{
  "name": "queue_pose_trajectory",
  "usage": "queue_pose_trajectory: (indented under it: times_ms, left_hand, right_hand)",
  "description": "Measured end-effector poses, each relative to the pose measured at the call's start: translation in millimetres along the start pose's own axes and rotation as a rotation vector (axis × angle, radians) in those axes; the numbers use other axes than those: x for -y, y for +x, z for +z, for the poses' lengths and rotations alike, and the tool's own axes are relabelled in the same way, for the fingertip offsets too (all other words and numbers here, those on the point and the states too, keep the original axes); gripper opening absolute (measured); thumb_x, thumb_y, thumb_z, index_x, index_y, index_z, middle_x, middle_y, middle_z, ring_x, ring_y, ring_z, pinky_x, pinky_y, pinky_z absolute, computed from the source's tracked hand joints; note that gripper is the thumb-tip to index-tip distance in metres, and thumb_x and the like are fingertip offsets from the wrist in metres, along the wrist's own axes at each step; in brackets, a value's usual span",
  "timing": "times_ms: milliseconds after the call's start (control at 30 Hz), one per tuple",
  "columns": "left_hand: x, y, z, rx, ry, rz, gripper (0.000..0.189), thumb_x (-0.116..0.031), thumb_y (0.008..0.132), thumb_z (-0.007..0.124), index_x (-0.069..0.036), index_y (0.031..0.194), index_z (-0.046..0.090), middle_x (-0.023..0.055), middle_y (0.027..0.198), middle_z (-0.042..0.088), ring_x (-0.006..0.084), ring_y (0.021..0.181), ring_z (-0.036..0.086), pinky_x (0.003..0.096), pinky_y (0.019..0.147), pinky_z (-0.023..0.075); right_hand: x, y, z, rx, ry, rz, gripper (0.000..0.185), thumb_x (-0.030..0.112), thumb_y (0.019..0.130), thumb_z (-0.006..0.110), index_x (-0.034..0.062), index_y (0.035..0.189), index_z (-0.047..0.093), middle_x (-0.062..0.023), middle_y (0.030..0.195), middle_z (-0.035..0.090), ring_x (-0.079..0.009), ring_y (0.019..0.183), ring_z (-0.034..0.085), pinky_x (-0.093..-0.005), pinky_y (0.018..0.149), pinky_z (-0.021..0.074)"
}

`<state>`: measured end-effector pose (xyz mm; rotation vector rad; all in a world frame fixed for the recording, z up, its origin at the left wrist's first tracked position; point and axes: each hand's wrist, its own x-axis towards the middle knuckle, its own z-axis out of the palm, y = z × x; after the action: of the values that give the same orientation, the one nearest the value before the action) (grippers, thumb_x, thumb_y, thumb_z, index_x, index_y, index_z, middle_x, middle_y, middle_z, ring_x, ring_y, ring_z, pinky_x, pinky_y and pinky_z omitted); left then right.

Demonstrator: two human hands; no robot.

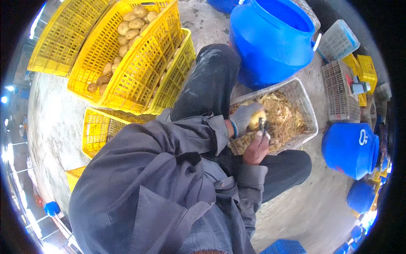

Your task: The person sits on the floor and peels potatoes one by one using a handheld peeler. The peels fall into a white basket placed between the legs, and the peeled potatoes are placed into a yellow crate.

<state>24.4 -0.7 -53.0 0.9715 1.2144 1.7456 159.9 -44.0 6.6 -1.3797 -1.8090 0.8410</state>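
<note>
My left hand (243, 118), in a grey knitted glove, grips a pale, mostly peeled potato (256, 120) over a plastic crate (312, 119) that holds a heap of peelings (280, 117). Close below it, my bare right hand (257, 146) is closed on a dark-handled peeler (263, 124), whose head is at the potato's side. The peeler's blade is too small to make out clearly. The crate stands on the floor between my bent legs.
Beyond my left knee, potatoes (136, 23) fill part of a yellow crate (139, 71) stacked on another. A large blue plastic barrel (269, 47) stands just past the peelings crate. Farther right are a grey crate (341, 92) and another blue barrel (345, 149).
</note>
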Motion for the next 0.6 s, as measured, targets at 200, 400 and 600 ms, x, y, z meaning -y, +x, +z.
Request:
queue_pose_trajectory:
  times_ms: [200, 400, 600]
  left_hand:
    - [-57, 21, 2, -0.383, -0.61, -0.67, 0.036, -0.043, 0.091, 0.063, -0.009, 0.104, 0.06, 0.0106, 0.092, 0.064, 0.0261, 0.075, 0.066, 0.0414, 0.068, 0.0599]
    - [-82, 17, 0, -0.06, -0.302, -0.079, 0.032, -0.039, 0.092, 0.061, -0.011, 0.106, 0.056, 0.0131, 0.099, 0.062, 0.0361, 0.087, 0.066, 0.0513, 0.074, 0.0595]
    - [-113, 16, -3, 0.002, -1.078, -0.825, 0.029, -0.001, 0.081, 0.073, -0.005, 0.108, 0.062, 0.0095, 0.1, 0.068, 0.0181, 0.094, 0.065, 0.0326, 0.083, 0.0548]
  right_hand:
    - [2, -14, 9, 0.113, 0.009, 0.084, 0.04, 0.031, 0.1, 0.049, -0.0053, 0.089, 0.063, -0.0271, 0.074, 0.059, -0.0442, 0.068, 0.055, -0.0518, 0.063, 0.0409]
    - [-1, -9, -5, 0.003, 0.015, -0.016, 0.035, 0.03, 0.101, 0.049, -0.0026, 0.094, 0.062, -0.0198, 0.065, 0.053, -0.0297, 0.06, 0.05, -0.0445, 0.058, 0.0398]
    - [33, 10, -37, -0.071, 0.2, 0.061, 0.031, 0.027, 0.098, 0.054, -0.0033, 0.101, 0.061, -0.019, 0.073, 0.056, -0.0278, 0.067, 0.053, -0.04, 0.063, 0.0428]
